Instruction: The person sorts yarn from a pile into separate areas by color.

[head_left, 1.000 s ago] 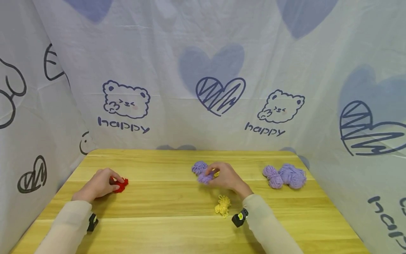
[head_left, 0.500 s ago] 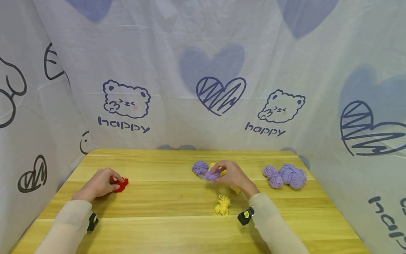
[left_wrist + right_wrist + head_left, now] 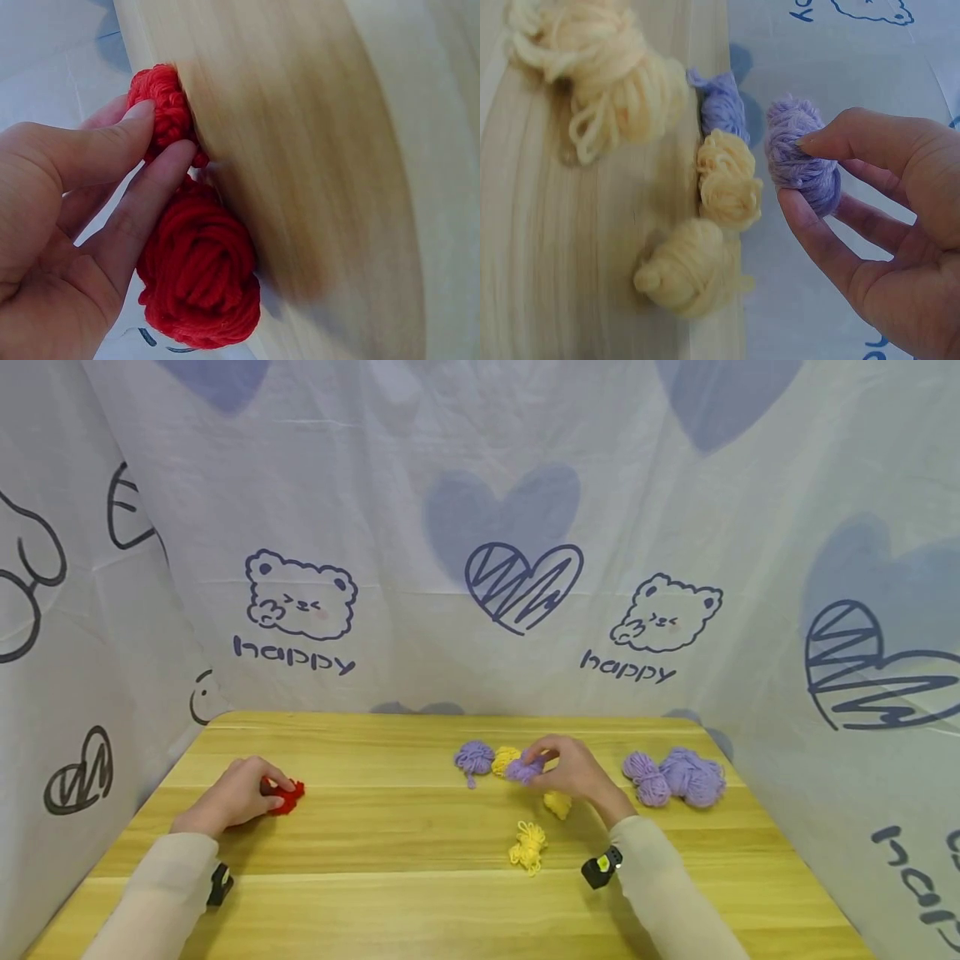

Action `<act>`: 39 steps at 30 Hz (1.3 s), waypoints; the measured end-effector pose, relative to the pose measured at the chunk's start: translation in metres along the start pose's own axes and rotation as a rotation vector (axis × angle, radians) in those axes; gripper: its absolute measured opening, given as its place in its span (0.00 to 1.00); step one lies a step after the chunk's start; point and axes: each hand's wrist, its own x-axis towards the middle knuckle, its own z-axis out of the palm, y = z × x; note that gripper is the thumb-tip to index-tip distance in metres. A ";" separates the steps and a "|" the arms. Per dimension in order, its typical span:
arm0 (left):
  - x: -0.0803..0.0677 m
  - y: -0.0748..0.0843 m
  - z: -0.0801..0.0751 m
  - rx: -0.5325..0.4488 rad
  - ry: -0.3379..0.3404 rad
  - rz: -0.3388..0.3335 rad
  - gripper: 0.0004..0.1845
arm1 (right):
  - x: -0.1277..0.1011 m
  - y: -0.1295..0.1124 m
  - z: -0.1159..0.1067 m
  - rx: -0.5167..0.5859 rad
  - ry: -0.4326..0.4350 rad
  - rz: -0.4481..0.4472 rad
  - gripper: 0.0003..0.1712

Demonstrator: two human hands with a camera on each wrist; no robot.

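Note:
My right hand (image 3: 542, 766) pinches a small purple yarn ball (image 3: 522, 769) just above the wooden table (image 3: 375, 852); the right wrist view shows the thumb and fingers of that hand (image 3: 795, 171) round the ball (image 3: 799, 154). Beside it lie another purple ball (image 3: 474, 757) and a yellow ball (image 3: 504, 760). Two more yellow balls (image 3: 557, 804) (image 3: 528, 846) lie nearer me. My left hand (image 3: 272, 791) holds red yarn (image 3: 289, 795) at the table's left. In the left wrist view its fingertips (image 3: 142, 114) pinch the red yarn (image 3: 199, 277).
A pile of purple yarn balls (image 3: 675, 775) sits at the table's right side. White cloth printed with hearts and bears (image 3: 517, 577) walls in the table at the back and on both sides. Small black wrist devices (image 3: 600, 868) (image 3: 219, 885) sit on both sleeves.
My right hand has moved to the right with the purple ball, uncovering two yellow balls that it hid. The left hand stays on the red yarn.

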 end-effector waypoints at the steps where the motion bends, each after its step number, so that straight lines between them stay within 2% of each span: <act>1: 0.000 0.000 0.000 -0.001 -0.001 0.004 0.09 | 0.000 0.002 -0.002 -0.007 0.003 0.002 0.15; 8: -0.001 -0.001 0.000 -0.005 0.003 0.005 0.08 | -0.003 0.016 -0.014 -0.055 0.016 0.007 0.15; 18: -0.001 0.001 0.000 -0.006 -0.004 -0.004 0.08 | -0.009 0.038 -0.029 -0.061 0.047 -0.009 0.15; 25: 0.000 0.000 0.000 -0.004 0.002 -0.003 0.08 | -0.012 0.048 -0.038 -0.091 0.049 0.021 0.16; 31: 0.000 0.001 0.000 -0.009 0.000 -0.003 0.08 | -0.013 0.057 -0.045 -0.094 0.045 0.008 0.15; 39: 0.000 0.000 0.000 -0.012 -0.015 -0.021 0.09 | -0.016 0.067 -0.052 -0.131 0.053 0.056 0.15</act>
